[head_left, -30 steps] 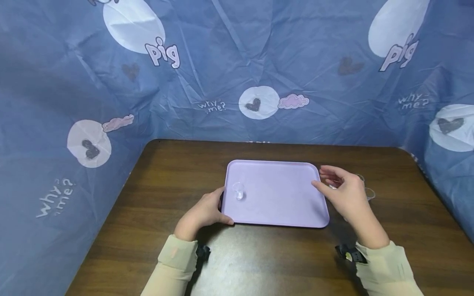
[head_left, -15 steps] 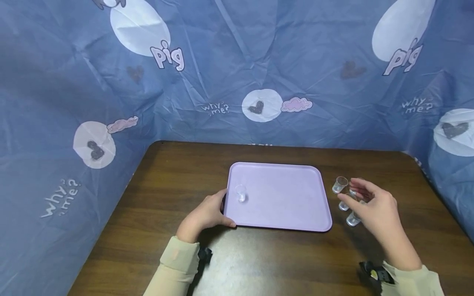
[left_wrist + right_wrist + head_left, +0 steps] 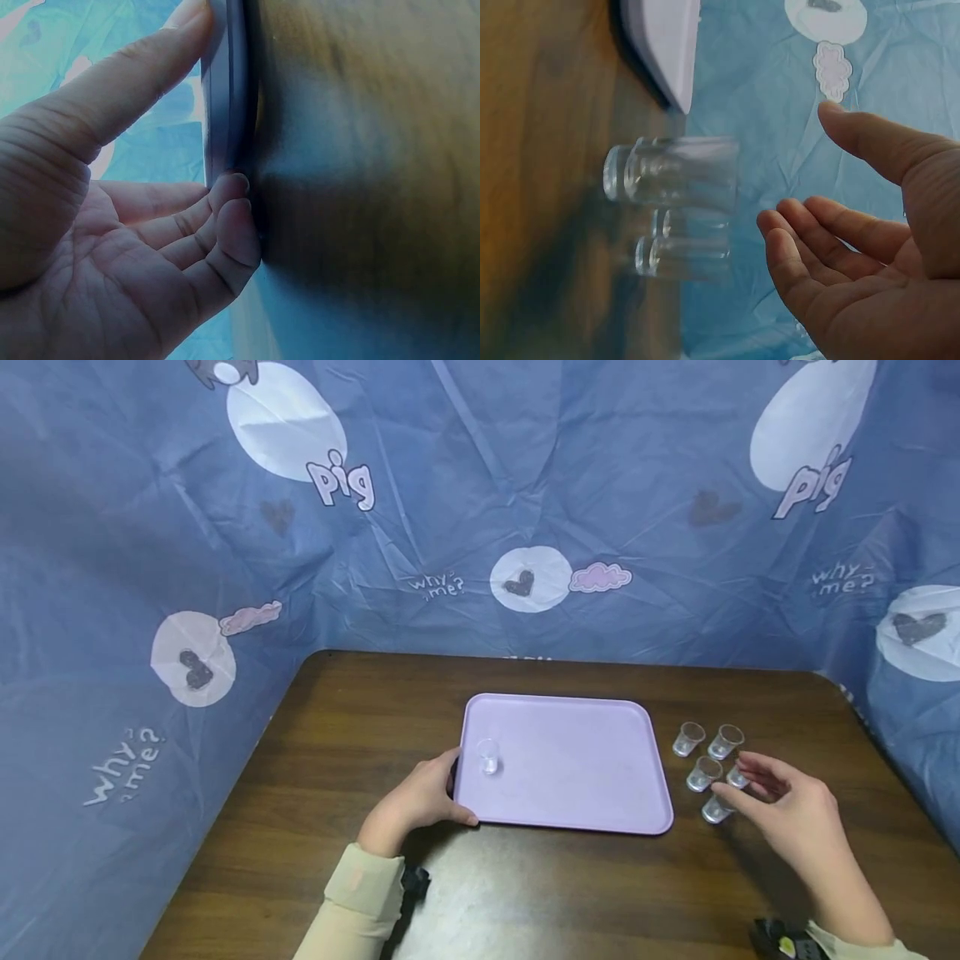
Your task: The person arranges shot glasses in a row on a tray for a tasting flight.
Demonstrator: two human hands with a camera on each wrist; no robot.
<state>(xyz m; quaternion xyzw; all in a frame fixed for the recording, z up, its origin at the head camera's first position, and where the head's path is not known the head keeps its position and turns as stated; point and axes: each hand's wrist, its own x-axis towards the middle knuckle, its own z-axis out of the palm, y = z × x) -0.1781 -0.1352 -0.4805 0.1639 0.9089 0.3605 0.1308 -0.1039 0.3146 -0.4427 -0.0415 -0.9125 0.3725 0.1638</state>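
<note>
Tray, long axis sideways, left grip grasping it, right grip released, glasses upright

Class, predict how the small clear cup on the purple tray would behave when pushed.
The cup would probably tip if pushed high, as its base looks narrower than its rim. Pushed low, it may slide, since the tray looks smooth.

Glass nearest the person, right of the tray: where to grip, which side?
Pinch the front glass by its side walls, just below the rim, probably from above and the near side. It stands upright, its walls give opposed surfaces, and other glasses crowd its far side. The right hand is close by.
</note>
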